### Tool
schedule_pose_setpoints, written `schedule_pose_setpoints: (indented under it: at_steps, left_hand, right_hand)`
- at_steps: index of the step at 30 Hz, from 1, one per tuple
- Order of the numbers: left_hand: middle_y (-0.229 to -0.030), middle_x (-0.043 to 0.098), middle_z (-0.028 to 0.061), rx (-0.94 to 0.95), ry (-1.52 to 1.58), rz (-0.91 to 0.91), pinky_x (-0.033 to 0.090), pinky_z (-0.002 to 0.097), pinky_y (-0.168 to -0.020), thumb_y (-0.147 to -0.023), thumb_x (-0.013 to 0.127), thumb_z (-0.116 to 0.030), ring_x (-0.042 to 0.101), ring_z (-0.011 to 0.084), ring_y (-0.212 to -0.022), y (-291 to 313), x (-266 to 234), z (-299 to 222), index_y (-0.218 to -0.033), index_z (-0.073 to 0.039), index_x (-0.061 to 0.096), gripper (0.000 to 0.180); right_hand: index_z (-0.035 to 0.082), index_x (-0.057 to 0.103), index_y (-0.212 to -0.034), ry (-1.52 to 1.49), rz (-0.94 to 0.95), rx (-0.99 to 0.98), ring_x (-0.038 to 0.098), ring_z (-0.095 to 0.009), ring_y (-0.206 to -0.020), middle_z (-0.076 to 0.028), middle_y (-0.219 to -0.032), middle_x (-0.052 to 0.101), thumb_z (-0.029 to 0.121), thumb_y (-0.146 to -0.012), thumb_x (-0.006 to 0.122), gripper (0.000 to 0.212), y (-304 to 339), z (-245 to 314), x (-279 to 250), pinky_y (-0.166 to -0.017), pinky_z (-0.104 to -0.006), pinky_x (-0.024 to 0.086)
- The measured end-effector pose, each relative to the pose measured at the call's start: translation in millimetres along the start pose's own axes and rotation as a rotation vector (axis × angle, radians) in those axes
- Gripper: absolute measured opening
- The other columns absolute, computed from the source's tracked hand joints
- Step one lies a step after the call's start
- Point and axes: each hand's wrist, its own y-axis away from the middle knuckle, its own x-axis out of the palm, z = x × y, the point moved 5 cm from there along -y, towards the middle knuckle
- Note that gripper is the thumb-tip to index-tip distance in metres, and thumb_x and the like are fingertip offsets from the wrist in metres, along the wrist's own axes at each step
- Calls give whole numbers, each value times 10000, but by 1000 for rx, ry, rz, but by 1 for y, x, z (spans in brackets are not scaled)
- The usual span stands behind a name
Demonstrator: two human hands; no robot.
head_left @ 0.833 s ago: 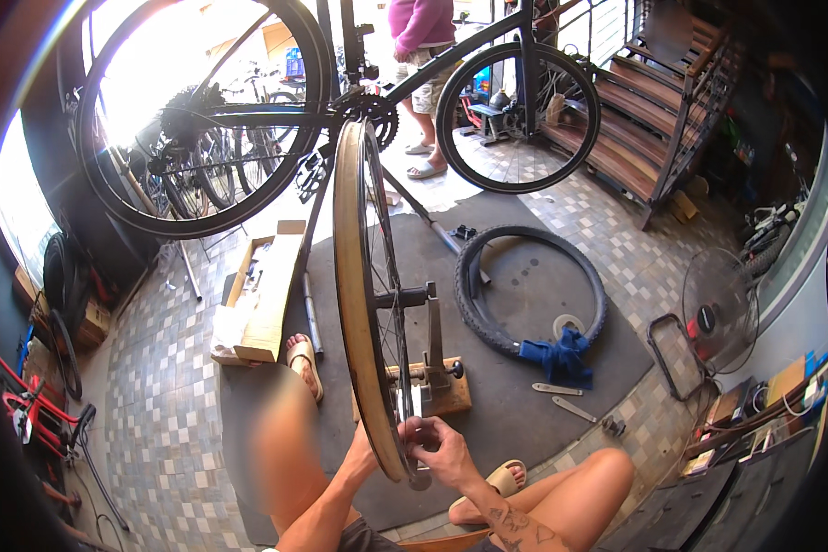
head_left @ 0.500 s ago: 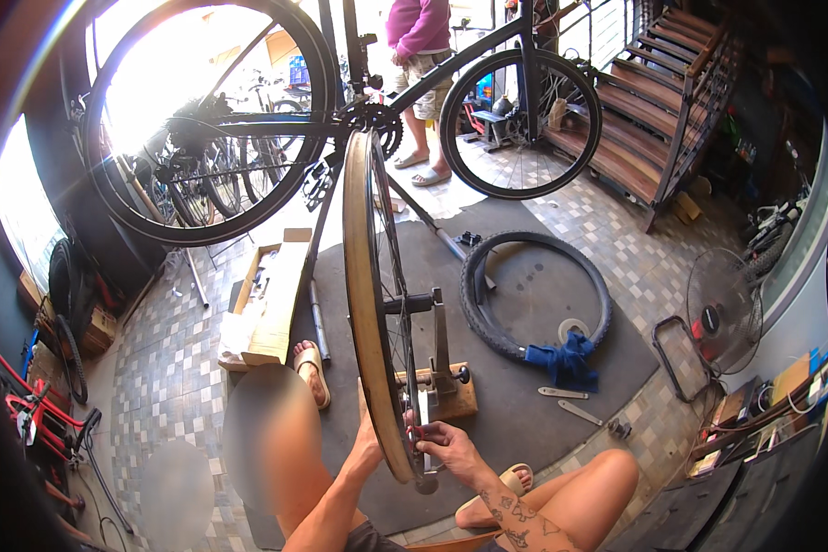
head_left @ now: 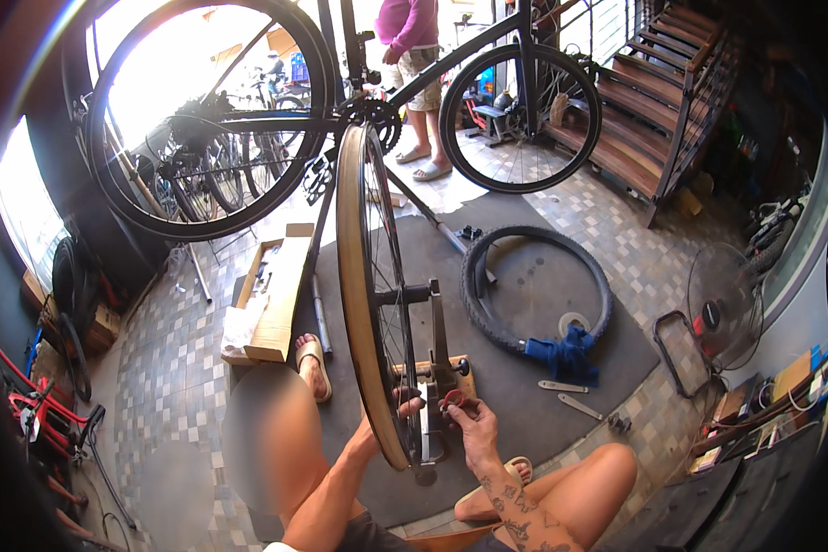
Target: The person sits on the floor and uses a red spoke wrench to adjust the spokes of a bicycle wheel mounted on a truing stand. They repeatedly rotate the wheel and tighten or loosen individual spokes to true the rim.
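Black bicycle (head_left: 340,120) hangs on a repair stand across the top of the view, a person in a pink top (head_left: 412,37) standing behind it. Dark floor mat (head_left: 524,405) below, with a loose black tyre (head_left: 535,287) lying flat on it, blue rag (head_left: 561,357) over its near edge. Open cardboard box (head_left: 271,294) left of the mat. Bare wheel (head_left: 370,294) with tan rim stands upright in a truing stand (head_left: 437,368) on a wooden base, dead centre, between the person's knees. Left hand (head_left: 397,409) closed on the rim's lower part, fingers wrapped round it. Right hand (head_left: 469,421) just beside the rim, pinching a small red spoke wrench (head_left: 453,399). Two tyre levers (head_left: 570,396) lie right of the stand.
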Motion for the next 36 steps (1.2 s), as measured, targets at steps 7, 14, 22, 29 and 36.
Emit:
schedule_pose_setpoints:
  at_steps: [7, 14, 22, 29, 36]
  left_hand:
    - [-1300, 713, 70, 103, -53, -2, 487, 368, -1067, -1019, 755, -357, 639, 174, -1225, -4, -7, 6, -1420, -17, 635, 539]
    - [-1114, 751, 63, 187, -119, -212, 566, 305, -839, -1056, 634, -160, 673, 118, -985, 0, -38, 16, -1262, 31, 696, 288]
    - [-1264, 731, 101, 165, -242, -46, 531, 312, -1014, -1088, 670, -345, 669, 160, -1168, 42, -6, -41, -1378, 10, 653, 459]
    - [-1187, 755, 240, 449, 434, 292, 623, 395, -842, -1123, 467, -541, 776, 331, -979, 77, -37, -83, -1264, 71, 670, 660]
    - [-1102, 756, 180, 400, 644, -245, 534, 365, -840, -1143, 451, -507, 717, 270, -954, 68, -104, -62, -1255, 0, 673, 565]
  right_hand:
    - [8, 685, -1232, 73, -8, -52, 706, -110, -903, -53, -1086, 774, 161, -996, 749, 288, 0, -2, -11, -785, -268, 531]
    - [62, 679, -1189, 64, -22, -25, 720, -124, -896, -64, -1064, 782, 258, -1090, 641, 223, -7, -20, -21, -787, -276, 543]
    - [89, 571, -962, -42, -61, 123, 548, -99, -622, 15, -737, 528, 450, -1148, 498, 412, -35, -69, -40, -582, -287, 469]
    - [23, 700, -872, 1001, -8, -94, 692, -356, -681, -206, -784, 698, 466, -1108, 442, 565, -59, -130, -85, -724, -482, 551]
    - [32, 768, -1062, 1156, 454, 224, 778, -322, -842, -173, -856, 783, 252, -929, 631, 292, -3, -165, -71, -776, -439, 595]
